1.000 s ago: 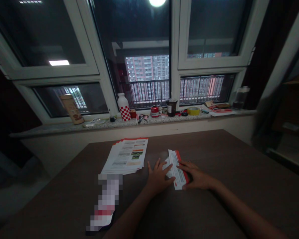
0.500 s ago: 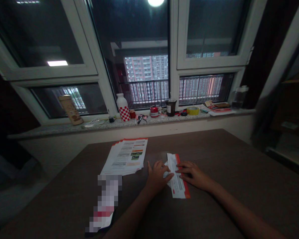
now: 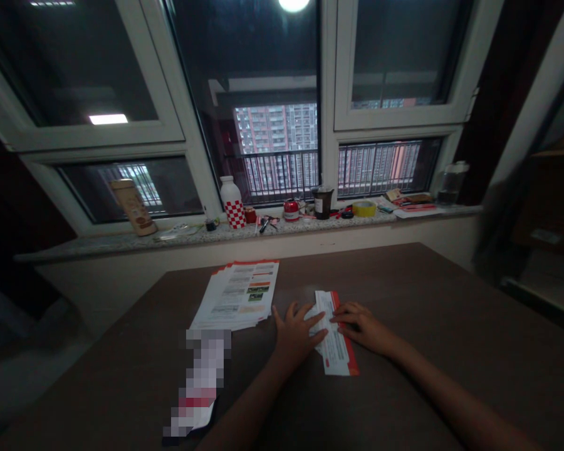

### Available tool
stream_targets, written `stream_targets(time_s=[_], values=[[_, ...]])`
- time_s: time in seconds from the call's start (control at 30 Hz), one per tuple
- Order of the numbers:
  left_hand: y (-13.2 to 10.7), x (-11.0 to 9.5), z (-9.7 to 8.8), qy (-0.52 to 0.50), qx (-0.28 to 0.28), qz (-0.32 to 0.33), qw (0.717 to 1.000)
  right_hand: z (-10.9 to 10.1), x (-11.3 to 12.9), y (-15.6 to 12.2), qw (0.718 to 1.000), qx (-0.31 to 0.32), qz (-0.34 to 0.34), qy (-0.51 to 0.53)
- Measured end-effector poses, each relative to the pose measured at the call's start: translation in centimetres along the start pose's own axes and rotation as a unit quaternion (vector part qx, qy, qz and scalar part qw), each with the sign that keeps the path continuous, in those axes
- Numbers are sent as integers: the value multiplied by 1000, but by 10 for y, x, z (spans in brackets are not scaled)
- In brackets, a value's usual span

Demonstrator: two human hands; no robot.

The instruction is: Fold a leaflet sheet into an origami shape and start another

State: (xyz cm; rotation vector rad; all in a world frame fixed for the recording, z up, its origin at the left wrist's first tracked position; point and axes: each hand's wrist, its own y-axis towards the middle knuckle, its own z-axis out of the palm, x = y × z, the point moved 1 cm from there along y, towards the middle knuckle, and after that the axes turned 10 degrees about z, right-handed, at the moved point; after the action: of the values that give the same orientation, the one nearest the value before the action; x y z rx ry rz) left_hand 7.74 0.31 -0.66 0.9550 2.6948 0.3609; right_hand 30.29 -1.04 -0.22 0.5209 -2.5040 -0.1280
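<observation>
A folded sheet of printed paper (image 3: 336,352), white with an orange-red strip down its right side, lies on the brown table as a long narrow band. A further bit of white paper sticks out from its left side, partly under my left hand (image 3: 295,333). That hand is open, fingers spread, with the fingertips resting on the band's left part. From the other side my right hand (image 3: 365,328) lays its outstretched fingers on the orange-red edge. Neither hand grips the paper; both touch it from above.
A fanned stack of printed sheets (image 3: 239,294) lies left of my hands. Nearer me is a pixelated item (image 3: 204,376). The windowsill (image 3: 183,241) behind the table holds a checkered bottle (image 3: 234,203), a dark cup (image 3: 323,203) and yellow tape (image 3: 363,209).
My left hand has spread its fingers wider and shifted slightly left. My right hand stays on the orange-red edge with barely any movement. The folded paper lies almost where it was.
</observation>
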Motion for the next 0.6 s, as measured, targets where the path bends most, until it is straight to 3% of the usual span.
stream_targets(time_s=[0.6], values=[[0,3,1,16,12,-1,1000,8,11,9,992,-20,55,-115]])
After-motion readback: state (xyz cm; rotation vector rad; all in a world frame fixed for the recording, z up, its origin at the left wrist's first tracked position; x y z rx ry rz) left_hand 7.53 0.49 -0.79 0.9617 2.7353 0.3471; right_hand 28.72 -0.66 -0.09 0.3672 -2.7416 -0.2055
